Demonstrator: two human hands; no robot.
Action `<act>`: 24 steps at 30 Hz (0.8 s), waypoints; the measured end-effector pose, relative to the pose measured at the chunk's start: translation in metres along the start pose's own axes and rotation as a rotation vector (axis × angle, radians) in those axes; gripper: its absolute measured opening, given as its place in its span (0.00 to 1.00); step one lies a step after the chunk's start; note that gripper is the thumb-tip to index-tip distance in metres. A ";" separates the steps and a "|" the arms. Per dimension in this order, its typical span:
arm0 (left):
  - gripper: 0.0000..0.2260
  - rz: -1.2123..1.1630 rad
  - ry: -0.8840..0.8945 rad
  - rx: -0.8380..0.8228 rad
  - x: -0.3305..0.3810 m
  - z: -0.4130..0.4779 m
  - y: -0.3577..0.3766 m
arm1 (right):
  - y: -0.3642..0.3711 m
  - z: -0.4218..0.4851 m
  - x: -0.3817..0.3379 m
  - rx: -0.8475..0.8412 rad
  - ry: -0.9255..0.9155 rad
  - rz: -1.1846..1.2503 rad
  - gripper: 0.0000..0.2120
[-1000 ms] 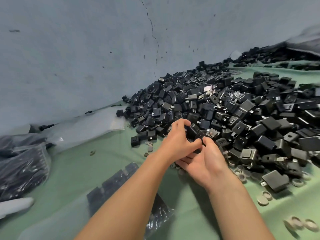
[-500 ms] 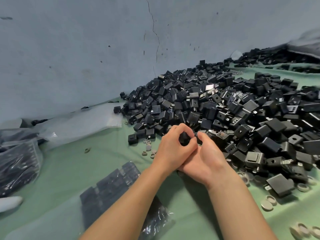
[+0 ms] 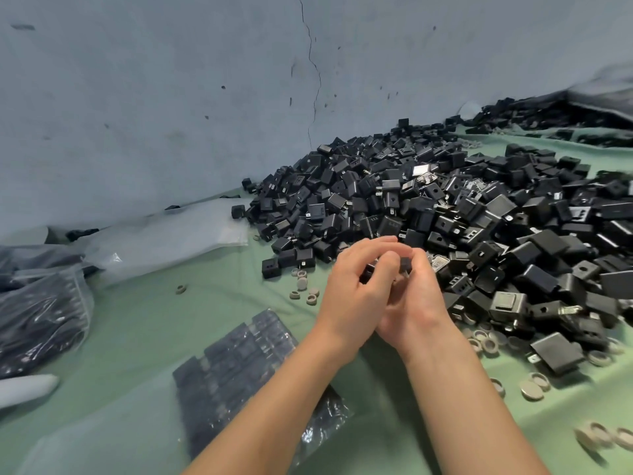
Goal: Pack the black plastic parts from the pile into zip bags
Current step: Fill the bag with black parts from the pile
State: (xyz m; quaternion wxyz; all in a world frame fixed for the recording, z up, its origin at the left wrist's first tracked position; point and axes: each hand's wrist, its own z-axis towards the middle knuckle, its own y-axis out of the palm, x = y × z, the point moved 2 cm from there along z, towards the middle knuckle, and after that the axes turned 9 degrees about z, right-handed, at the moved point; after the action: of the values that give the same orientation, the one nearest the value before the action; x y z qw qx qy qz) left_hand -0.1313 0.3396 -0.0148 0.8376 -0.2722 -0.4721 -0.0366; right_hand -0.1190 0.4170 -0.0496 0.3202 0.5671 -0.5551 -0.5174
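A big pile of black plastic parts (image 3: 462,214) covers the green cloth from the centre to the right edge. My left hand (image 3: 356,296) and my right hand (image 3: 416,303) meet just in front of the pile's near edge, fingers curled together around small black parts (image 3: 406,264); most of what they hold is hidden by the fingers. A zip bag filled with rows of black parts (image 3: 239,365) lies flat on the cloth below my left forearm. An empty clear bag (image 3: 164,238) lies at the wall, left of the pile.
Several small grey rings (image 3: 305,291) lie scattered along the pile's front and at the lower right (image 3: 532,385). Filled dark bags (image 3: 37,303) are heaped at the left edge. A cracked grey wall (image 3: 205,97) stands behind. More black parts (image 3: 555,118) lie at the far right.
Both hands have drawn back from the pile's edge and lifted slightly, still pressed together on the small black parts. The view has shifted a little.
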 end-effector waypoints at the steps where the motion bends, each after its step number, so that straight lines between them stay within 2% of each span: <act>1: 0.11 -0.051 -0.026 0.022 0.003 -0.001 -0.002 | 0.002 -0.001 0.001 0.004 0.002 0.020 0.15; 5: 0.10 -0.125 -0.022 0.188 0.023 -0.008 -0.018 | 0.008 -0.002 0.009 -0.010 0.007 0.081 0.12; 8: 0.09 -0.193 -0.002 0.271 0.037 -0.020 -0.042 | 0.011 -0.007 0.019 -0.063 -0.002 0.091 0.13; 11: 0.09 -0.203 -0.022 0.361 0.043 -0.043 -0.071 | 0.013 -0.015 0.026 -0.038 -0.005 0.101 0.14; 15: 0.09 -0.187 -0.082 0.405 0.041 -0.082 -0.112 | 0.012 -0.027 0.035 0.013 0.007 0.105 0.16; 24: 0.10 -0.280 -0.346 0.627 0.013 -0.160 -0.165 | 0.013 -0.070 0.071 -0.050 0.062 0.042 0.16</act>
State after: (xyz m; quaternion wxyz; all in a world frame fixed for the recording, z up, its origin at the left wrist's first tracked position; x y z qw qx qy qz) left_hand -0.0533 0.1230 0.0000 0.7752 0.0620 -0.6273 0.0421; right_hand -0.0682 0.3312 -0.0356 0.3620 0.5628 -0.5439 -0.5063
